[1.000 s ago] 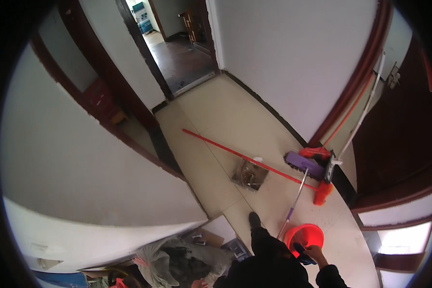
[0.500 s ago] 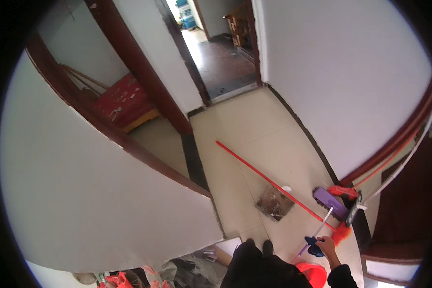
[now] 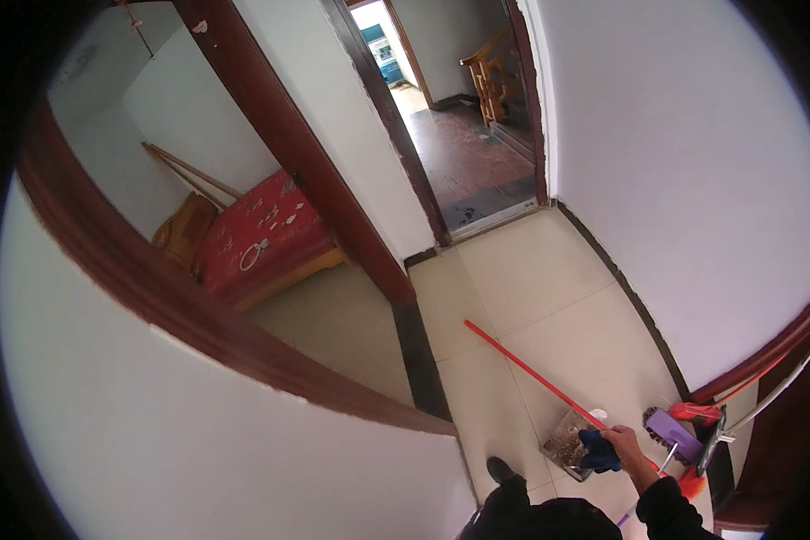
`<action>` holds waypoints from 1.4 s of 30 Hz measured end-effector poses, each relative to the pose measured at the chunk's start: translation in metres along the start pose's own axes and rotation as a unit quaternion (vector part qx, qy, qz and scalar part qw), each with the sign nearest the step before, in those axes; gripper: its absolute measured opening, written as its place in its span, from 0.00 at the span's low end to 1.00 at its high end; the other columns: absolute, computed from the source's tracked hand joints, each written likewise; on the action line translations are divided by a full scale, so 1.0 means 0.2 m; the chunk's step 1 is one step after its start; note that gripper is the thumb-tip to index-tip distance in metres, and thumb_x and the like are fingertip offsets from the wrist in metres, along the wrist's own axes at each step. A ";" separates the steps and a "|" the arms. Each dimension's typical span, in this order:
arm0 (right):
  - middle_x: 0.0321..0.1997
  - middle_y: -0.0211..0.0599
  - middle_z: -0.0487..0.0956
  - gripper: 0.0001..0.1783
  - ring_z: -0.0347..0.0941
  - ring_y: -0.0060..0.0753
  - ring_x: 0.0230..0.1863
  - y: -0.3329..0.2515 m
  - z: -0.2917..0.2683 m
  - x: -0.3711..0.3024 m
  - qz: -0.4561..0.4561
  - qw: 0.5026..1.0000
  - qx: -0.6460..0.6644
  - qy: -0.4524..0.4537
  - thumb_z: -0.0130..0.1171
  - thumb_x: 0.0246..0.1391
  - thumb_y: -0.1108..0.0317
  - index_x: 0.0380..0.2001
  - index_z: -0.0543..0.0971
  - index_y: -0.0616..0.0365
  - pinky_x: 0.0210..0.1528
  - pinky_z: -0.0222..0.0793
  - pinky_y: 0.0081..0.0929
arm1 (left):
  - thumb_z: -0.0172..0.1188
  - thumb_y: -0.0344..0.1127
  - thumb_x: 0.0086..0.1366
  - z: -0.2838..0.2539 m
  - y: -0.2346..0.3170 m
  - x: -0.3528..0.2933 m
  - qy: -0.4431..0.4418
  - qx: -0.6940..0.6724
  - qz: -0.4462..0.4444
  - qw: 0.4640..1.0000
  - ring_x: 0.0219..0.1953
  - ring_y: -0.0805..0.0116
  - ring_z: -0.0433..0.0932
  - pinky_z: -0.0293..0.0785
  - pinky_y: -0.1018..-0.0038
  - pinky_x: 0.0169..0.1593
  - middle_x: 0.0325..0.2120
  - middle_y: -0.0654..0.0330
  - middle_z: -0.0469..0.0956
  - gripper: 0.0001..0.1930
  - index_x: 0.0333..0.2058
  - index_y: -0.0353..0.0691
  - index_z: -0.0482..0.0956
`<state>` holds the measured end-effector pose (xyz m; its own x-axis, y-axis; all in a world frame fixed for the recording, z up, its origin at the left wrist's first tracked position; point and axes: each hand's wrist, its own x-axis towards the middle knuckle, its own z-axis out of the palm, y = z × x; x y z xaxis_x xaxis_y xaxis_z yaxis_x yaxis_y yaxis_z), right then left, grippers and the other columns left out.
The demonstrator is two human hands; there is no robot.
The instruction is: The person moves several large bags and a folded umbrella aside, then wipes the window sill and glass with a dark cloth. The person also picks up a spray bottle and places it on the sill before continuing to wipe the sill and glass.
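Note:
My right hand [image 3: 625, 444] is closed on a crumpled dark blue cloth [image 3: 596, 452], which might be a glove. Beneath it stands a grey, soiled square tray or dustpan [image 3: 563, 447], partly covered by the cloth. A long red pole [image 3: 533, 371] runs slantwise over the tray and passes behind my hand; whether my fingers touch it I cannot tell. Past my wrist shows a fluffy orange duster head [image 3: 692, 483]. My left hand is out of the picture.
On the right, a purple mop head [image 3: 673, 434], a red brush [image 3: 696, 411] and a black squeegee-like head [image 3: 713, 443] crowd the doorway. A white wall [image 3: 243, 432] curves along the left. Ahead, a doorway [image 3: 490, 225] opens onto dark flooring; a red-covered bed [image 3: 265, 238] stands in the left room.
My view has shifted forward and left. My right hand, still holding the blue cloth, has moved from beside the purple-and-white stick to over the tray and pole. The red bucket has left view.

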<state>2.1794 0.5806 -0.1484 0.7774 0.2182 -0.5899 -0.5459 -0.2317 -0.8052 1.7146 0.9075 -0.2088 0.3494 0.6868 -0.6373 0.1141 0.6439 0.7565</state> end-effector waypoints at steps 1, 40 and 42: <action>0.19 0.34 0.72 0.12 0.69 0.26 0.19 -0.05 0.07 0.05 -0.005 1.000 -0.014 -0.004 0.57 0.41 0.65 0.24 0.75 0.65 0.21 0.65 0.22 | 0.48 0.49 0.60 0.01 0.05 0.05 -0.005 0.006 -0.001 1.000 0.39 0.55 0.73 0.72 0.62 0.41 0.46 0.56 0.68 0.26 0.54 0.44 0.59; 0.29 0.39 0.78 0.21 0.74 0.33 0.26 -1.62 2.36 1.95 0.111 0.840 -0.124 -0.516 0.48 0.52 0.55 0.37 0.75 0.64 0.27 0.70 0.28 | 0.46 0.51 0.61 1.58 -0.20 0.52 0.271 -0.258 0.071 0.925 0.43 0.51 0.72 0.71 0.58 0.44 0.47 0.51 0.65 0.28 0.53 0.37 0.58; 0.23 0.40 0.75 0.19 0.72 0.28 0.25 -1.59 2.64 1.86 -0.034 0.844 -0.324 -0.427 0.58 0.44 0.60 0.31 0.75 0.69 0.28 0.68 0.20 | 0.45 0.51 0.62 1.62 -0.15 0.61 0.287 -0.228 0.088 0.926 0.43 0.52 0.73 0.71 0.59 0.43 0.47 0.51 0.65 0.28 0.53 0.37 0.58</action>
<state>2.4781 1.2353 -0.1440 0.1406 0.7911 -0.5953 -0.0086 -0.6003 -0.7998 2.0544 0.8629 -0.2629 -0.2409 0.7765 -0.5822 -0.3490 0.4904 0.7985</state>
